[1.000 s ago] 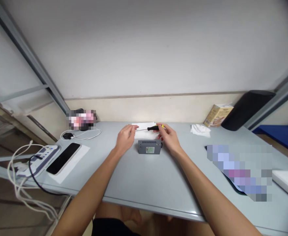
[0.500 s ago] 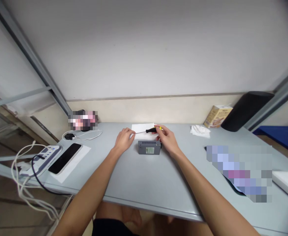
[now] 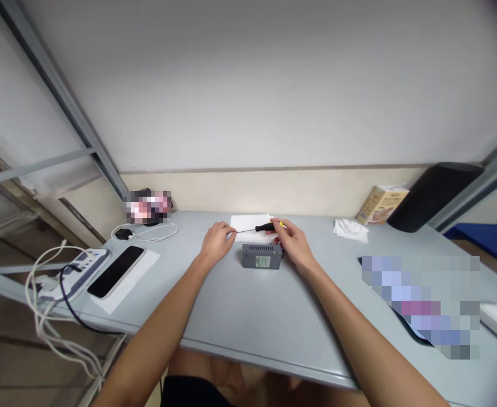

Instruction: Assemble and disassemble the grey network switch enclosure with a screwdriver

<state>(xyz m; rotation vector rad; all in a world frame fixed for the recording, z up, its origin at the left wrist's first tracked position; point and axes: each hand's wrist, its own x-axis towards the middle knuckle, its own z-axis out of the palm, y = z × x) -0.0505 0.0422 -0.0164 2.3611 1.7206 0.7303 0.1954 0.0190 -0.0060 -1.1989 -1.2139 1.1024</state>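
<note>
A screwdriver (image 3: 266, 227) with a black and yellow handle lies level above a white sheet of paper (image 3: 250, 219), its thin shaft pointing left. My right hand (image 3: 291, 240) is closed round the handle. The fingers of my left hand (image 3: 219, 240) are pinched together at the tip of the shaft; whether a small part sits between them is too small to tell. Just in front of the paper, between my hands, a dark grey box (image 3: 262, 257) with slots and a pale label stands on the grey table (image 3: 260, 316).
At left are a phone (image 3: 116, 271) on paper, a power strip (image 3: 78, 271) and loose cables. Crumpled tissue (image 3: 351, 230), a yellow carton (image 3: 383, 204) and a black cylinder (image 3: 435, 195) stand at the back right. A blurred-out item lies at right.
The whole view has shifted slightly, so things appear a little further right. My hands, the screwdriver and the box keep nearly the same places relative to each other.
</note>
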